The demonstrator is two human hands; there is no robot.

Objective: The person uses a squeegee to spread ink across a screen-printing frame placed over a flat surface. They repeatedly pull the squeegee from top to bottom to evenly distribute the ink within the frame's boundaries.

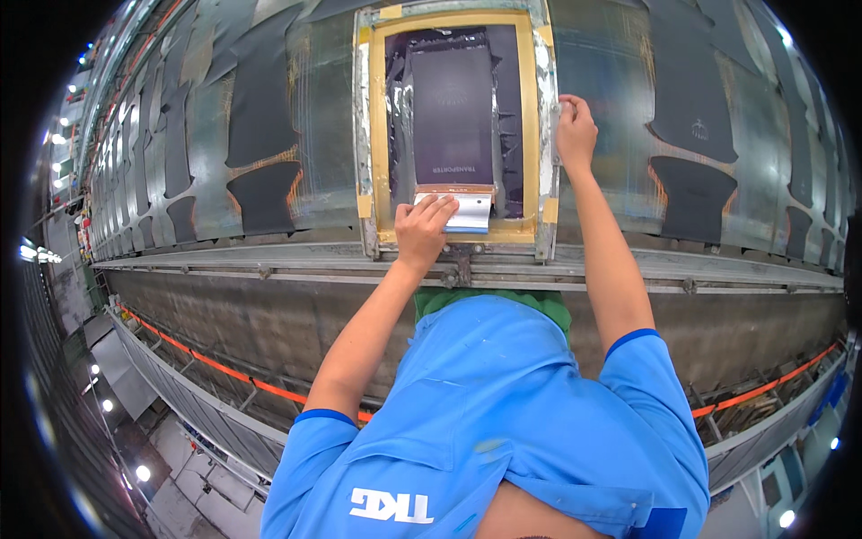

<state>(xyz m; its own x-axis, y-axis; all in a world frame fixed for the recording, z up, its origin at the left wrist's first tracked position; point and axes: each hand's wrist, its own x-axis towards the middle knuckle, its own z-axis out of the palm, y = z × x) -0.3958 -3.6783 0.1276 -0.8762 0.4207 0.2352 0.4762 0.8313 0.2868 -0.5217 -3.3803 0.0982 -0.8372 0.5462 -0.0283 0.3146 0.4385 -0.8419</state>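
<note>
My left hand [422,229] grips a squeegee [471,214] with a silver metal holder. Its brownish blade edge rests on the mesh at the near end of a screen printing frame [545,180]. Dark purple ink [449,117] covers much of the mesh inside a yellow taped border, with a smoother rectangular patch in the middle. At the frame's right outer side, my right hand [576,133] has its fingers curled against the edge; the fingertips are partly hidden. The frame lies flat on the long printing table.
Dark cut fabric pieces [262,117] lie on the glassy table to the left, and more dark pieces [691,99] to the right. A metal rail [628,277] runs along the near table edge, with a clamp-like stop [460,268] below the frame. Orange strips [215,362] run lower down.
</note>
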